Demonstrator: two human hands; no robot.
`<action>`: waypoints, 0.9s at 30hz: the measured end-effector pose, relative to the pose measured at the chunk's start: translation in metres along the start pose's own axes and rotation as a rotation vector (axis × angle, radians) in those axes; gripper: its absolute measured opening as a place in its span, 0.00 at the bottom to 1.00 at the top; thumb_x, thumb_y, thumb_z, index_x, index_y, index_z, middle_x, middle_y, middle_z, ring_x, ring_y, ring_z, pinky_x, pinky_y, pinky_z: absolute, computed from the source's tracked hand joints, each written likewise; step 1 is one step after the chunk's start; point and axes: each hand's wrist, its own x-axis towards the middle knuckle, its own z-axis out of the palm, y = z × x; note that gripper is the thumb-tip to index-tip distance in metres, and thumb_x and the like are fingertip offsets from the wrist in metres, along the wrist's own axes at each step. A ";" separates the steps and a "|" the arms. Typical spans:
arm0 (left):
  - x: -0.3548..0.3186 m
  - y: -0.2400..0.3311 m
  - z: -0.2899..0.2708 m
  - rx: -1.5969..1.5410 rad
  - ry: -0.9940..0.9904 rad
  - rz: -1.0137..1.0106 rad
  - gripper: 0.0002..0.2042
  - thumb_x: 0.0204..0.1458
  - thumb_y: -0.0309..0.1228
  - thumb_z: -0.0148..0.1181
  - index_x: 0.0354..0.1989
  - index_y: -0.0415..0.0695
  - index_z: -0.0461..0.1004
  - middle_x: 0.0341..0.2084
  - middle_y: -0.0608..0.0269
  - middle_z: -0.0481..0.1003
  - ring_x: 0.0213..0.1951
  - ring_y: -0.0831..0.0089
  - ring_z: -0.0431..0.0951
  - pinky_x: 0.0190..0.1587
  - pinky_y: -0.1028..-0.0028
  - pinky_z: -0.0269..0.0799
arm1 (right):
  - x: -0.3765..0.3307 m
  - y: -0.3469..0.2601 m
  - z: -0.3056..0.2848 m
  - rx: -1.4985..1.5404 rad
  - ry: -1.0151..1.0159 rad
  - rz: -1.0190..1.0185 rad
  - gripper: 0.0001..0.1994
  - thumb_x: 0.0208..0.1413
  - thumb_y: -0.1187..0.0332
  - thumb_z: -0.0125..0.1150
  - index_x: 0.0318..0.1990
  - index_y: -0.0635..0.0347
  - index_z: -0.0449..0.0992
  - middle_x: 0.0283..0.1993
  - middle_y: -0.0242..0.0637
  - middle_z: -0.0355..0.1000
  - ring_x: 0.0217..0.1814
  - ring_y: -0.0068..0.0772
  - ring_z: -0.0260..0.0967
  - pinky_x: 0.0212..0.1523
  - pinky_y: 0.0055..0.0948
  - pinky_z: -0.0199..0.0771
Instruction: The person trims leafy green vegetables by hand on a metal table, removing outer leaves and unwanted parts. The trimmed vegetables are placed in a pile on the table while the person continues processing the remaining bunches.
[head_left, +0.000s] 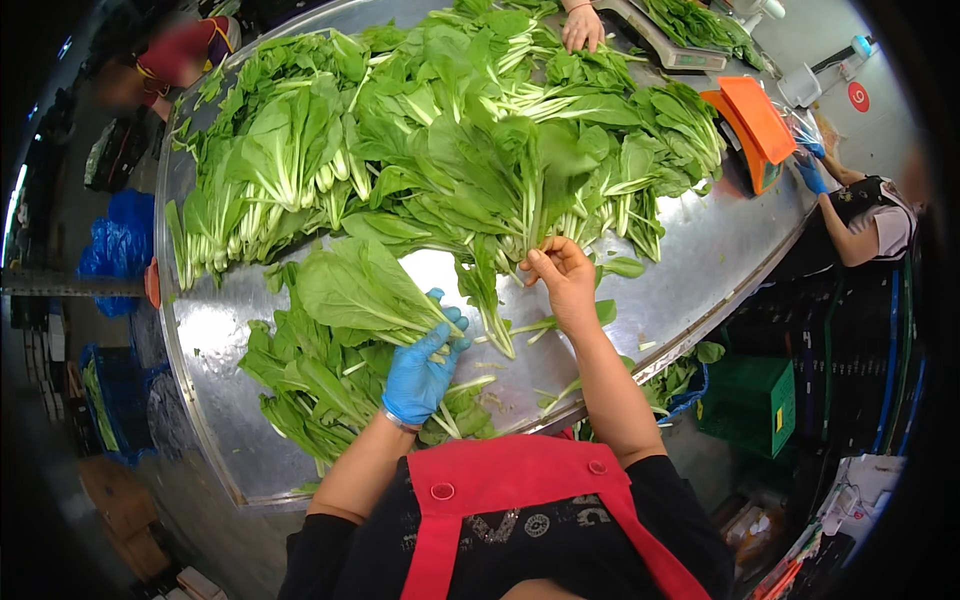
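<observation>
My left hand, in a blue glove, is closed round the stem end of a bunch of leafy greens with broad leaves fanning up and left. The fingers of my right hand, bare, pinch the pale base of an upright leafy green plant at the near edge of the big heap. Below my left hand lies a smaller pile of greens on the metal table. Loose leaves and stalks are scattered between my two hands.
An orange scale stands at the table's right edge, and a flat scale at the far side. A co-worker's hand touches the far heap; a person in blue gloves is at the right. A green crate sits below.
</observation>
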 end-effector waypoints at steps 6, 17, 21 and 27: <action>0.003 -0.002 -0.007 -0.058 -0.016 -0.028 0.17 0.48 0.18 0.51 0.48 0.44 0.64 0.39 0.59 0.71 0.42 0.67 0.72 0.42 0.72 0.71 | -0.034 0.005 0.007 0.116 -0.140 0.087 0.07 0.53 0.74 0.54 0.38 0.66 0.67 0.34 0.42 0.73 0.31 0.23 0.67 0.34 0.21 0.68; -0.003 -0.013 -0.002 0.140 -0.026 -0.022 0.16 0.48 0.20 0.51 0.47 0.33 0.65 0.40 0.55 0.72 0.42 0.68 0.72 0.46 0.71 0.67 | -0.074 0.022 0.021 0.131 -0.194 0.187 0.08 0.52 0.74 0.54 0.39 0.66 0.67 0.34 0.43 0.73 0.30 0.26 0.68 0.35 0.24 0.69; -0.002 -0.014 -0.009 0.090 -0.044 -0.030 0.16 0.49 0.21 0.50 0.48 0.33 0.65 0.41 0.55 0.72 0.42 0.67 0.72 0.48 0.70 0.65 | -0.077 0.023 0.025 0.149 -0.208 0.194 0.08 0.52 0.74 0.54 0.39 0.66 0.67 0.34 0.43 0.73 0.30 0.25 0.68 0.35 0.23 0.69; -0.005 -0.013 -0.011 0.103 0.056 0.015 0.15 0.49 0.21 0.51 0.47 0.33 0.66 0.39 0.56 0.72 0.41 0.70 0.72 0.47 0.74 0.66 | -0.083 0.028 0.037 0.099 -0.124 0.112 0.08 0.52 0.74 0.55 0.38 0.66 0.67 0.33 0.40 0.72 0.30 0.24 0.67 0.35 0.23 0.68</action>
